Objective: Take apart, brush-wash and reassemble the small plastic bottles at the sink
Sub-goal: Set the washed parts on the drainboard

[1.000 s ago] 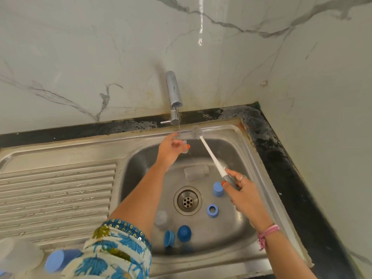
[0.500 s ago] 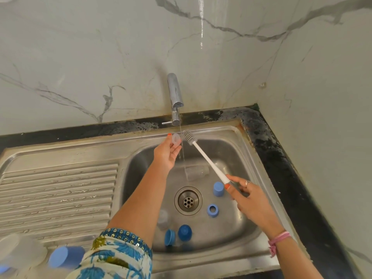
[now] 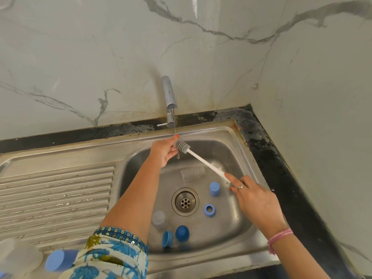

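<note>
Bottle (image 3: 192, 173) and caps (image 3: 214, 189) lie around drain (image 3: 185, 201).

The bottle brush (image 3: 203, 160), a thin white stick with a grey ribbed head, slants from the right hand (image 3: 255, 200), which grips its lower end, up to the left hand (image 3: 164, 151), where the head touches the fingertips under a thin stream of water. Whatever small piece the left hand holds is hidden by the brush head. Below and between the two hands a clear bottle body (image 3: 192, 173) lies on its side. Just left of the right hand stands a blue cap (image 3: 214, 189), and below it lies a blue ring (image 3: 209, 210). Beside the left forearm stands another clear bottle body (image 3: 159, 219), with two blue caps (image 3: 177, 235) near it.
</note>
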Demonstrator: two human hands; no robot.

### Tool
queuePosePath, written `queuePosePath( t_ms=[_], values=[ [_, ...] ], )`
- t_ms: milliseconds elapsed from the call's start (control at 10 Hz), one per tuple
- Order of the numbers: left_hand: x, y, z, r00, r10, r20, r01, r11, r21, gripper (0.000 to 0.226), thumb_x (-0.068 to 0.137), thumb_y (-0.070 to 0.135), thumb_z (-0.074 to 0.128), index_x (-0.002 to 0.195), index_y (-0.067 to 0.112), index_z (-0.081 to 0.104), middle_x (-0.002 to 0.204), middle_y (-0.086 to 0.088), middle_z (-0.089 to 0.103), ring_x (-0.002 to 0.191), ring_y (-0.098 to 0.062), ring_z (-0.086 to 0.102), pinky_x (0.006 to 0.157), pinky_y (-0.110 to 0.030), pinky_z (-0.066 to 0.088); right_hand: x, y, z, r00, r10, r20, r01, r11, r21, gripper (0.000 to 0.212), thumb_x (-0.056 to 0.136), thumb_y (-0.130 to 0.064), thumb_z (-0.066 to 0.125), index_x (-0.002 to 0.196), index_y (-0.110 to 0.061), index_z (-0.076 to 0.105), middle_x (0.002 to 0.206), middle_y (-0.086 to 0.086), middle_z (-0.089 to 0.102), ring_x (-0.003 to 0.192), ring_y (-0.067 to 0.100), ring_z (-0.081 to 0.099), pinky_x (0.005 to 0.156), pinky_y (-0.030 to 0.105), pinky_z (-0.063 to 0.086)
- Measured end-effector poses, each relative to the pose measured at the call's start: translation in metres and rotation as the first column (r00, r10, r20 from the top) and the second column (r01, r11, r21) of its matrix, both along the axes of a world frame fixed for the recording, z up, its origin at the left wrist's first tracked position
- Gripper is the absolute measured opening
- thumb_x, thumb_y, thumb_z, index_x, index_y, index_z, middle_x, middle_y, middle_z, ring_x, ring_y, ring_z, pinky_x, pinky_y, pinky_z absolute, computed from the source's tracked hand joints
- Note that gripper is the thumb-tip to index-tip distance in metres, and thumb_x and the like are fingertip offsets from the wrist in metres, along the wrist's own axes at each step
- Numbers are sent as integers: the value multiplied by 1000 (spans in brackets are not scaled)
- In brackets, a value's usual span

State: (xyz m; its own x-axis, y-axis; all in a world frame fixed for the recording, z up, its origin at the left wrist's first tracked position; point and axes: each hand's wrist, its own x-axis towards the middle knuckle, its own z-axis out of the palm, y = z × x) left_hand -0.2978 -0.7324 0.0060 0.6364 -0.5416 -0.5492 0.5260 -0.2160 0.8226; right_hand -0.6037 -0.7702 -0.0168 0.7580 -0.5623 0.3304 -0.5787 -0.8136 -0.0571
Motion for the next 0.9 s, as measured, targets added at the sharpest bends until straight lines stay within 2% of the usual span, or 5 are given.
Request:
queuePosePath(
  t_ms=[200, 400, 600, 700, 900],
  values=[
    [-11, -12, 10, 982, -154, 110, 145, 986, 83, 11, 99, 2, 46, 98, 2, 57, 96, -14, 57, 80, -20, 59, 76, -31, 53, 15, 17, 5, 995, -99, 7, 80, 840, 536, 42, 95, -30, 58, 137, -33, 53, 74, -6, 50, 53, 10, 42, 47, 26, 40],
    [-15, -16, 10, 985, 24, -170, -57, 980, -192, 13, 99, 5, 41, 100, 9, 53, 80, -4, 53, 74, -14, 59, 74, -29, 47, 29, 35, 33, 831, -556, -20, -389, -606, 694, 22, 93, -28, 57, 112, -17, 58, 71, 3, 52, 43, 7, 31, 38, 17, 20],
    [-20, -25, 12, 997, 44, 70, -58, 975, 215, 34, 99, 45, 43, 87, 14, 51, 83, -3, 58, 75, -20, 61, 70, -38, 39, 33, 34, 21, 972, -44, -233, 173, 804, 570, 48, 100, -51, 34, 146, -41, 27, 78, -6, 52, 64, 11, 55, 59, 24, 49],
    [-23, -30, 14, 993, 110, -32, -108, 991, 77, 20, 103, 32, 41, 99, 15, 50, 75, 0, 56, 66, -14, 65, 64, -29, 43, 38, 39, 25, 988, -65, -142, 147, 705, 694, 43, 100, -49, 36, 141, -38, 34, 74, -8, 51, 58, 8, 55, 55, 25, 50],
    [-21, -24, 22, 923, -23, -384, -180, 857, -483, 23, 95, 29, 57, 75, 18, 53, 62, 7, 57, 92, -16, 71, 101, -46, 46, 32, 31, 33, 909, -415, 38, -389, -812, 435, 41, 92, -43, 60, 131, -31, 59, 61, -6, 25, 40, 2, 20, 39, 17, 10]
  ],
)
